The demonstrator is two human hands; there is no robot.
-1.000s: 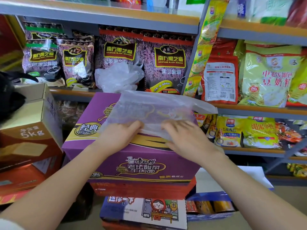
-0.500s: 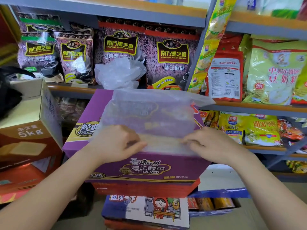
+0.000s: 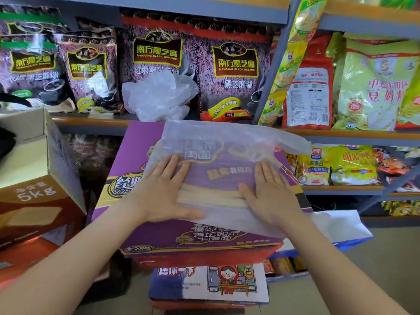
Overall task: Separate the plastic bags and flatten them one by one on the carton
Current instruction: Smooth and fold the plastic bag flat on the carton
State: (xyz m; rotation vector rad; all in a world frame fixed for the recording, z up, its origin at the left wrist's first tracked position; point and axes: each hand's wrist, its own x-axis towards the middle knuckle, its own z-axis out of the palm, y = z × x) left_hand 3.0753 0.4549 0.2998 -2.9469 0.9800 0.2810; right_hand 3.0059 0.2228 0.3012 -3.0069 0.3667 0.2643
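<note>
Both bare forearms reach forward from the lower corners and converge toward the middle. The left hand lies palm down, fingers straight and close together pointing away from the body, thumb stretched out toward the right. The right hand mirrors it, palm down and flat, fingers straight and together, thumb angled toward the left. The two hands sit level with each other, apart, wrists nearly straight.

A clear plastic bag lies spread on the purple carton.

two hands, one flat bag, one crumpled bag, one purple carton.
</note>
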